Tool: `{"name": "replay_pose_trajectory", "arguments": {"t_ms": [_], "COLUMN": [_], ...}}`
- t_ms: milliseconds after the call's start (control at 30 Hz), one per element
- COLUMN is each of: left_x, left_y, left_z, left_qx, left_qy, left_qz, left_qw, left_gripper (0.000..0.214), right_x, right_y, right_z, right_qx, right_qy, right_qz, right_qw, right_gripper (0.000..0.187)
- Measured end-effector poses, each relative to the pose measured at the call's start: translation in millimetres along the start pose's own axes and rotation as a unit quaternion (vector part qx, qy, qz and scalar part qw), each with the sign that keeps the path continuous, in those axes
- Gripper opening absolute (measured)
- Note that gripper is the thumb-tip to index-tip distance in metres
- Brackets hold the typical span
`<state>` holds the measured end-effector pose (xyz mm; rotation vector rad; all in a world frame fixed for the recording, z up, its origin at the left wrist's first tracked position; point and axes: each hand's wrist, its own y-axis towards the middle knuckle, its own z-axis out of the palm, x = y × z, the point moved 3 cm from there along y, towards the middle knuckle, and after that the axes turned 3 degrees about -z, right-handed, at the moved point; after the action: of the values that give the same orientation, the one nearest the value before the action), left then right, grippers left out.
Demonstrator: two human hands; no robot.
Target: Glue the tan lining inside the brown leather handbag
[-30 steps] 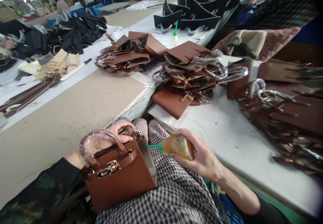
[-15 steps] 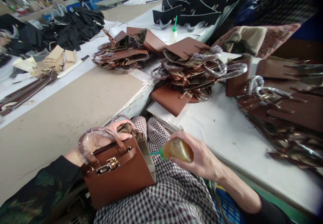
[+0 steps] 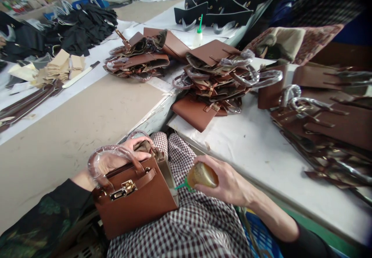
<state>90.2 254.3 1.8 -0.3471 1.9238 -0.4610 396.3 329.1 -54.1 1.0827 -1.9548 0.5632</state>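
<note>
At the far left, a dark sleeve with green leaves (image 3: 43,219) is cut off by the edge of the picture. Up on the tan counter (image 3: 81,122) lie brown straps (image 3: 26,103) and a pile of pale tan pieces (image 3: 62,66), and behind them a heap of black pieces (image 3: 84,25) that is too blurry to make out. The left hand (image 3: 122,155) sits behind a small brown bag (image 3: 136,199) that rests on the checked lap (image 3: 197,227). Its fingers (image 3: 143,156) curl over the open top of the bag, but the handle wrapped in clear plastic (image 3: 109,163) hides most of the hand. The bag has a gold clasp (image 3: 123,189) on the front, and a bit of crumpled brown stuffing (image 3: 145,147) shows inside its top. What else is in the bag cannot be seen. The right hand (image 3: 229,184) grips a little bottle of yellow-brown glue (image 3: 202,175), fingers closed around it. The bottle's green tip (image 3: 181,186) points at the pale side of the bag and is just beside it. On the white counter (image 3: 255,145) are piles of flat brown bag parts (image 3: 215,75) with plastic-wrapped handles. A white bottle with a green tip (image 3: 199,37) stands behind them. At the far right, more brown parts (image 3: 328,126) are cut off by the edge.
</note>
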Motion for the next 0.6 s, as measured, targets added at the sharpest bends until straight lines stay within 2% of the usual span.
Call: {"name": "replay_pose_trajectory", "arguments": {"t_ms": [133,267,367,433,500,600], "left_x": [-1.8,-7.1,-17.4,-24.1,-27.4,-24.2], "left_y": [-2.4,-2.9,-6.4,-12.0,-19.6,-32.0], "left_z": [2.6,-5.7,-17.2,-21.6,-19.5,-6.2], "left_qx": [0.015,0.009,0.009,0.013,0.022,0.027], "left_qy": [-0.018,0.013,0.097,0.151,0.191,0.223], "left_qz": [-0.005,-0.001,0.011,0.025,0.045,0.072], "left_qw": [1.0,1.0,0.995,0.988,0.98,0.972], "left_gripper": [0.03,0.03,0.031,0.029,0.027,0.022], "right_x": [-3.5,-15.1,-23.7,-29.2,-33.2,-34.9], "right_y": [2.6,-1.9,-8.2,-12.7,-16.4,-17.3], "right_z": [-5.3,-9.3,-14.4,-18.8,-22.6,-23.6], "right_qx": [0.006,-0.006,-0.069,-0.124,-0.168,-0.183], "right_qy": [0.022,0.139,0.238,0.261,0.254,0.206], "right_qz": [0.068,0.131,0.139,0.156,0.169,0.16], "right_qw": [0.997,0.981,0.959,0.945,0.937,0.948], "right_gripper": [0.047,0.047,0.048,0.051,0.053,0.054]}}
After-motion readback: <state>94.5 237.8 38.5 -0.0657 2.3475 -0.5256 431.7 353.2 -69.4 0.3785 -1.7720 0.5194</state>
